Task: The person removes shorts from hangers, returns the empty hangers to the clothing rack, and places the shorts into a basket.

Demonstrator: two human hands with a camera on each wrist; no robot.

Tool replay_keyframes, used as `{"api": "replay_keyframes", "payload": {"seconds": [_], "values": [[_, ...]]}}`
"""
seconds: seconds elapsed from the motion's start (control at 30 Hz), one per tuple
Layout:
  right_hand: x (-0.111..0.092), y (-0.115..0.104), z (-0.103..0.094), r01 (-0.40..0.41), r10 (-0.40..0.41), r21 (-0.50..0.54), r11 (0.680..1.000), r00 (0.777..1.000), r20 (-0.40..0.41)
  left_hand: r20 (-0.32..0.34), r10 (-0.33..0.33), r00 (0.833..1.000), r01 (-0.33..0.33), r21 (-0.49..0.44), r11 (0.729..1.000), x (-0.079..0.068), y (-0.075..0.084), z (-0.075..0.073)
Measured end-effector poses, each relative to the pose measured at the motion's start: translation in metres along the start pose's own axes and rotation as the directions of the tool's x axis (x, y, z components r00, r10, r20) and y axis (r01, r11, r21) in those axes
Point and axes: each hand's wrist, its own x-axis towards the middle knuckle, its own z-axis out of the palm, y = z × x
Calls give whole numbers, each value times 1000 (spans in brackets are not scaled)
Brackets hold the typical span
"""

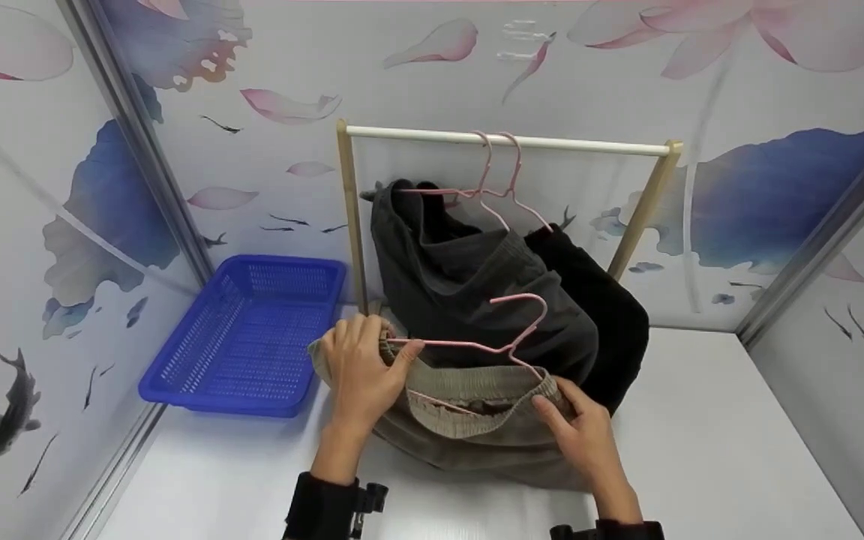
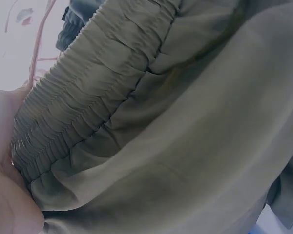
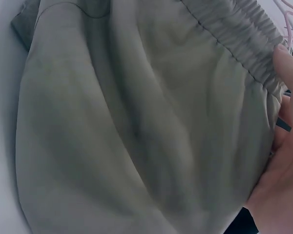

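Observation:
Olive-khaki trousers (image 1: 477, 450) with a gathered elastic waistband (image 2: 93, 83) are held up over the white table. A pink hanger (image 1: 469, 344) sits in the waist opening, its hook pointing up and free of the rail. My left hand (image 1: 361, 367) grips the left end of the waistband together with the hanger's arm, thumb along the front. At the opposite end, my right hand (image 1: 582, 431) pinches the waistband beside the hanger's other end. In the right wrist view the thumb lies on the elastic and the fingers go behind the cloth.
Behind stands a rack with a white rail (image 1: 589, 144) and wooden legs. Dark grey trousers (image 1: 469, 292) and black trousers (image 1: 604, 315) hang there on pink hangers. A blue plastic basket (image 1: 241, 405) is at the left. Patterned walls enclose the table (image 1: 709, 435).

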Motion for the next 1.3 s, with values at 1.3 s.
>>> {"api": "replay_keyframes", "payload": {"seconds": [1.3], "values": [[-21,-13,10,-19,-2,-46,999,904,-427,98,-282,954,289,-70,955,-12,-24,23]]}}
